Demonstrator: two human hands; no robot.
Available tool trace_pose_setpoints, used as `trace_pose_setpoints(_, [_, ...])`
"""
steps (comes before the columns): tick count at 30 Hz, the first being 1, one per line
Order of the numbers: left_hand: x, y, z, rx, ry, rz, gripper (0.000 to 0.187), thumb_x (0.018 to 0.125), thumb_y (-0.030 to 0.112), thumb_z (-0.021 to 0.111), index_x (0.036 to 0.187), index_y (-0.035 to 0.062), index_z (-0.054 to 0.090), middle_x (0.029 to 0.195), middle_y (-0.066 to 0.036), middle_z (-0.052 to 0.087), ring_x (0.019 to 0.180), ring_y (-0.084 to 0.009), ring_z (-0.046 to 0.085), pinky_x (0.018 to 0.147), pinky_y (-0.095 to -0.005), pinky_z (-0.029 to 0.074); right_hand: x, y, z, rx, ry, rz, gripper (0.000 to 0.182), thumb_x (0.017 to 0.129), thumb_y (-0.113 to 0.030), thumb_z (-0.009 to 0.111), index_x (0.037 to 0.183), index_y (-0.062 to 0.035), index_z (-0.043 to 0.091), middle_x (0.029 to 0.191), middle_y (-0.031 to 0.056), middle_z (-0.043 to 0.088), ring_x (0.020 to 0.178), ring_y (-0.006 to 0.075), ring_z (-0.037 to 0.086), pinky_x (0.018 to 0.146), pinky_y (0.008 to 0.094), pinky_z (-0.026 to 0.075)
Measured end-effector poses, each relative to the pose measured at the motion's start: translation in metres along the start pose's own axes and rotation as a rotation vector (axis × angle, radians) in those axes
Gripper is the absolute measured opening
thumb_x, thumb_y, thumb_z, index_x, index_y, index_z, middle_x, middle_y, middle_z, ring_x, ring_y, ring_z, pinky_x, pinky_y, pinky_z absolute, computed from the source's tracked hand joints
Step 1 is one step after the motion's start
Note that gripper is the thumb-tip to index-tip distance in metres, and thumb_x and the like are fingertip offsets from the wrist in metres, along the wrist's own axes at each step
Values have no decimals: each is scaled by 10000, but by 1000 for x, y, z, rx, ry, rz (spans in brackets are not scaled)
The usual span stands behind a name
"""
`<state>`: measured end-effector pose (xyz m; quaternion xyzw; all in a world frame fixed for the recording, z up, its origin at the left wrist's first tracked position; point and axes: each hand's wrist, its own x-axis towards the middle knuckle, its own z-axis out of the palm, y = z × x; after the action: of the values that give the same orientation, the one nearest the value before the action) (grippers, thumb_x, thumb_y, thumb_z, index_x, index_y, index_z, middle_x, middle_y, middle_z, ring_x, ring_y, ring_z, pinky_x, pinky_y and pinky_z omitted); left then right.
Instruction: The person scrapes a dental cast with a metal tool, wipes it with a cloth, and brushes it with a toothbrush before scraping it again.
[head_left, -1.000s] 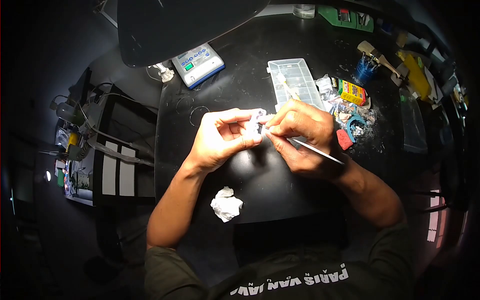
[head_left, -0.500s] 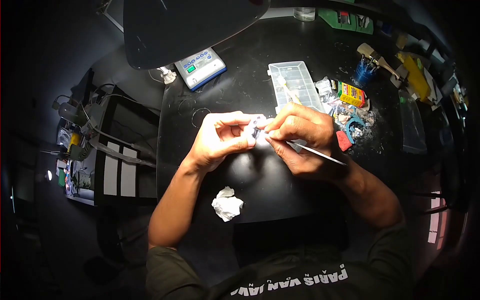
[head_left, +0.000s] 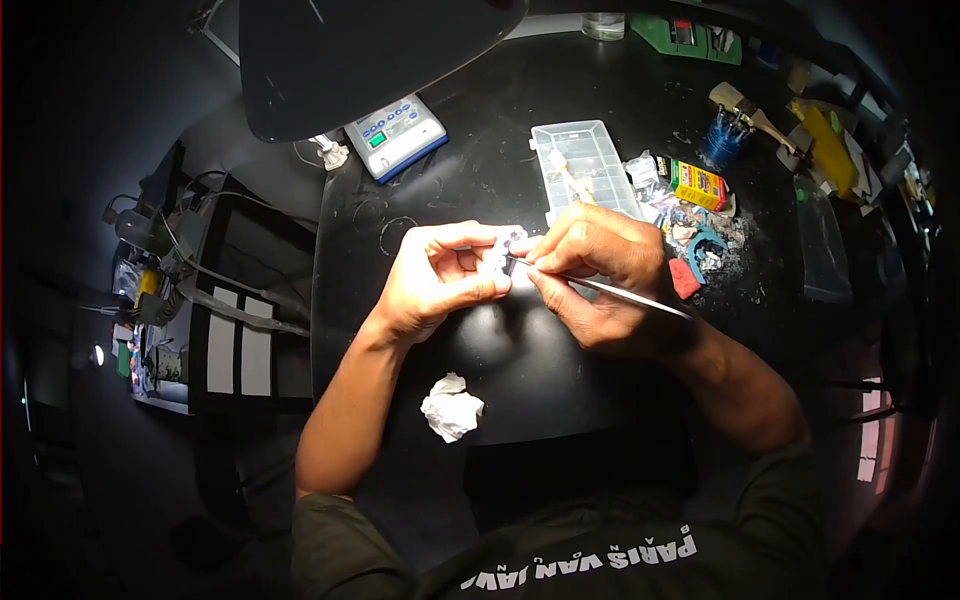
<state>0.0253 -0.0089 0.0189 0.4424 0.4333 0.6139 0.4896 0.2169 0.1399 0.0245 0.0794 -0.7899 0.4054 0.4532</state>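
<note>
In the head view, my left hand (head_left: 437, 270) pinches a small whitish piece with dark spots (head_left: 509, 244) between thumb and fingers. Its exact kind is too small to make out. My right hand (head_left: 605, 270) grips a thin pale rod-like hand tool (head_left: 632, 297) the way one holds a pen. The slim tip of that tool points left and meets the whitish piece, or comes very close to it. Both hands are raised over the black table under bright light. Below my left hand lies a crumpled white tissue (head_left: 452, 408).
A lamp head (head_left: 370, 60) hangs over the far left. Behind the hands are a device with buttons (head_left: 396, 138) and a clear compartment box (head_left: 585, 165). On the right sit a yellow-red box (head_left: 698, 186), a blue curved piece (head_left: 706, 250), a red piece (head_left: 684, 279) and a blue brush cup (head_left: 727, 140).
The tool has shifted slightly in my right hand's fingers, and its slim tip now shows against the whitish piece. My left hand keeps its hold. The whole view has moved a little.
</note>
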Motion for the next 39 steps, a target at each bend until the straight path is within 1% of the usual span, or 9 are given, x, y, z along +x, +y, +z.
trace_pose_setpoints(1, [0, 1, 3, 14, 21, -6, 452, 879, -63, 828, 1306, -95, 682, 1119, -139, 769, 990, -151, 735, 889, -292, 617, 0, 1, 2, 6, 26, 0, 139, 781, 76, 736, 827, -20, 646, 763, 107, 638, 642, 251, 658, 579, 347, 502])
trace_pose_setpoints(5, [1, 0, 13, 106, 105, 18, 489, 845, -55, 878, 1290, -90, 680, 1072, -132, 773, 897, -129, 733, 840, -278, 623, -3, 1, 3, 6, 48, 39, 127, 778, 48, 746, 826, -26, 656, 759, 108, 647, 641, 256, 663, 581, 357, 506])
trace_pose_setpoints(8, [2, -3, 13, 218, 119, 59, 526, 828, -27, 909, 1297, -79, 678, 1045, -122, 773, 875, -107, 725, 830, -269, 622, -4, 2, 4, -28, 38, 53, 118, 781, 29, 752, 829, -28, 661, 761, 112, 654, 645, 261, 666, 583, 365, 507])
trace_pose_setpoints(13, [4, -7, 19, 288, 173, 122, 509, 819, 8, 933, 1266, -64, 701, 985, -88, 767, 849, -80, 712, 794, -243, 609, -5, 1, 6, -44, 48, 75, 111, 790, 9, 758, 834, -26, 663, 755, 113, 650, 657, 266, 671, 587, 371, 512])
trace_pose_setpoints(17, [4, -10, 19, 427, 207, 172, 518, 801, 40, 956, 1250, -53, 714, 922, -54, 750, 798, -47, 684, 744, -205, 587, -6, 1, 7, -61, 40, 85, 113, 796, 19, 750, 850, -16, 656, 775, 120, 648, 664, 279, 673, 597, 378, 521])
trace_pose_setpoints(23, [3, -14, 20, 459, 268, 216, 515, 780, 62, 975, 1224, -38, 734, 873, -36, 732, 731, -28, 660, 681, -184, 571, -4, 0, 8, -97, 27, 20, 123, 790, 59, 718, 865, 1, 639, 800, 136, 628, 671, 299, 654, 614, 388, 517])
trace_pose_setpoints(29, [3, -17, 23, 449, 311, 217, 499, 772, 73, 982, 1197, -41, 746, 867, -35, 730, 724, -28, 658, 666, -184, 568, -5, 0, 8, -125, 12, 28, 129, 780, 68, 703, 861, 3, 626, 801, 139, 604, 684, 308, 638, 631, 405, 508])
trace_pose_setpoints(35, [3, -20, 24, 545, 347, 244, 473, 771, 92, 982, 1168, -42, 763, 846, -30, 730, 714, -20, 648, 648, -185, 560, -6, 1, 8, -122, -14, 37, 130, 789, 67, 702, 859, -2, 617, 814, 135, 591, 692, 308, 632, 634, 408, 505])
trace_pose_setpoints(39, [3, -25, 23, 517, 354, 248, 474, 772, 95, 980, 1169, -45, 762, 833, -28, 727, 712, -15, 641, 644, -182, 557, -6, 0, 9, -133, -24, 15, 135, 801, 61, 712, 869, -5, 616, 825, 132, 590, 699, 305, 626, 635, 406, 502])
